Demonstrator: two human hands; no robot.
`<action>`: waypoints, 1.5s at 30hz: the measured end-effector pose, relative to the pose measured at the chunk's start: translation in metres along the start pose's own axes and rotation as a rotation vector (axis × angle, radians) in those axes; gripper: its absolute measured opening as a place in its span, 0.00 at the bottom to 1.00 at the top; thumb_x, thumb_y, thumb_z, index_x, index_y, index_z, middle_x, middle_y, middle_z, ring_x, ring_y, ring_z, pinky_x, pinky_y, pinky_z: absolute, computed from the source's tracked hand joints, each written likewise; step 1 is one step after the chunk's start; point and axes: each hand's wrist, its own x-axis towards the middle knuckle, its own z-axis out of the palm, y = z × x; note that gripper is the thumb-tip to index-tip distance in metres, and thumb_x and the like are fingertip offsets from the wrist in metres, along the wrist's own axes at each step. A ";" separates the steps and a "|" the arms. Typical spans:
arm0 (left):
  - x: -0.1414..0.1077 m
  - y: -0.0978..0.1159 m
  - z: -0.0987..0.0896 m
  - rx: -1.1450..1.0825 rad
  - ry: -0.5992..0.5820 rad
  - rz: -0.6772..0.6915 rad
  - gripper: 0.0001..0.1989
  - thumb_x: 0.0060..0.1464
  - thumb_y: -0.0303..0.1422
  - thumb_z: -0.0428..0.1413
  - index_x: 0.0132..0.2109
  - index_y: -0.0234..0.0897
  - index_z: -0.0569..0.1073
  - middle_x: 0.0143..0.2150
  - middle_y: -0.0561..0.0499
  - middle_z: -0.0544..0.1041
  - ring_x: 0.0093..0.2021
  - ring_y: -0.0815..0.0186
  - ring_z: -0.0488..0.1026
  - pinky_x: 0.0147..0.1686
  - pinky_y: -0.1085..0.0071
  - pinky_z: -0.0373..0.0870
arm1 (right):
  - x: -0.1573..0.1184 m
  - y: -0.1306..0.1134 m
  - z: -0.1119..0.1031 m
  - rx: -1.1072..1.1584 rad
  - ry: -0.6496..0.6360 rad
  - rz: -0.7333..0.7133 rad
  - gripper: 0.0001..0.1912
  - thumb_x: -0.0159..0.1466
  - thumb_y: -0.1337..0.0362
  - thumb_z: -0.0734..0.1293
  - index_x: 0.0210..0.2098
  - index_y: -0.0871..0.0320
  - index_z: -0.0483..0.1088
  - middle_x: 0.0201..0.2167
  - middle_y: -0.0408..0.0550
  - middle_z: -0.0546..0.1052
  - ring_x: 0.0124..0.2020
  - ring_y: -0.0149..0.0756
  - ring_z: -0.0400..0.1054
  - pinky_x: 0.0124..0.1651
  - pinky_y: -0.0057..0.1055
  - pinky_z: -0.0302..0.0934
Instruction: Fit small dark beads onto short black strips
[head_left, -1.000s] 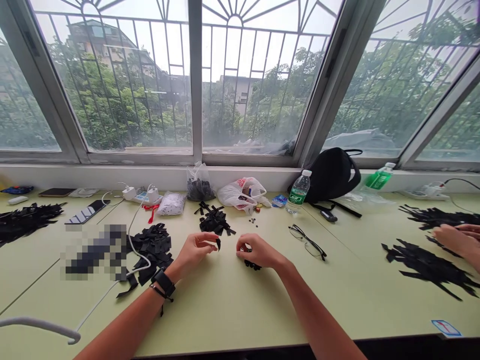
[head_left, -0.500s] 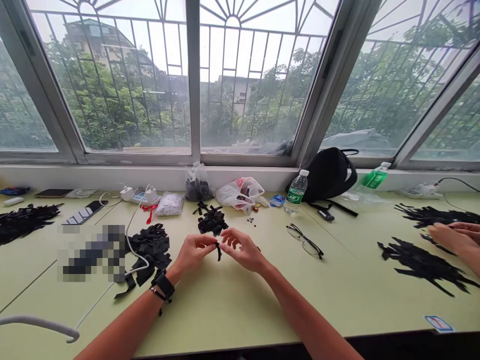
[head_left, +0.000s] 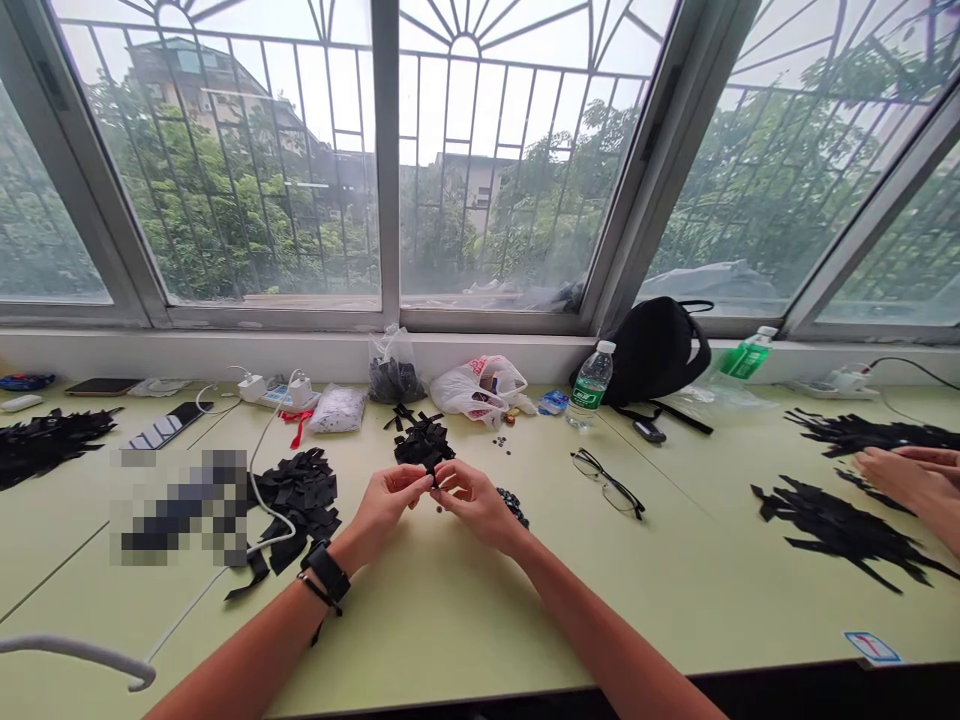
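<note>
Fingertips meet over a small black strip, probably fabric [head_left: 430,479], most of it hidden by my fingers. My left hand [head_left: 384,510] pinches it from one side. On the other side my right hand [head_left: 474,502] is closed on it too, thumb and forefinger together. Just beyond the fingertips lies a heap of black strips [head_left: 421,440]. Beside my right wrist a little pile of small dark shiny pieces [head_left: 514,508] shows. A larger heap of black strips [head_left: 304,492] is to the left of my left hand.
A white cable [head_left: 259,470] runs by the left heap. Behind are a bag of dark pieces [head_left: 394,375], a white plastic bag [head_left: 476,392] and a water bottle [head_left: 591,388]. Eyeglasses [head_left: 609,482] lie to the right. Another person's hands [head_left: 896,475] work over black strips at far right.
My right hand has moved in against the strip and its fingers have closed. The strip no longer hangs down between the hands. The pile of dark shiny pieces has come into sight.
</note>
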 end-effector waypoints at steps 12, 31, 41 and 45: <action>0.004 0.000 -0.007 0.050 0.036 -0.067 0.16 0.52 0.44 0.64 0.31 0.34 0.77 0.24 0.53 0.71 0.24 0.70 0.64 0.28 0.72 0.59 | 0.000 -0.006 -0.011 -0.228 0.077 0.004 0.17 0.68 0.50 0.65 0.34 0.57 0.72 0.28 0.42 0.69 0.28 0.32 0.60 0.31 0.29 0.55; -0.001 -0.019 -0.008 0.773 0.029 0.205 0.11 0.48 0.31 0.57 0.22 0.38 0.63 0.21 0.56 0.66 0.25 0.67 0.61 0.27 0.70 0.49 | -0.005 0.016 -0.006 -0.622 0.119 -0.065 0.10 0.57 0.71 0.70 0.21 0.55 0.69 0.33 0.49 0.74 0.43 0.44 0.64 0.46 0.38 0.61; -0.005 -0.014 -0.004 0.769 0.021 0.175 0.10 0.45 0.30 0.57 0.22 0.39 0.63 0.22 0.55 0.67 0.25 0.67 0.61 0.28 0.70 0.50 | -0.008 0.011 -0.007 -0.656 0.086 -0.052 0.11 0.56 0.73 0.70 0.21 0.55 0.68 0.31 0.48 0.74 0.41 0.44 0.63 0.44 0.37 0.61; -0.004 -0.008 -0.009 0.710 0.047 0.183 0.07 0.46 0.30 0.57 0.26 0.39 0.65 0.24 0.56 0.64 0.27 0.66 0.60 0.28 0.71 0.53 | -0.009 0.007 -0.007 -0.664 0.050 -0.103 0.07 0.59 0.65 0.74 0.28 0.54 0.72 0.35 0.48 0.74 0.43 0.45 0.63 0.47 0.40 0.60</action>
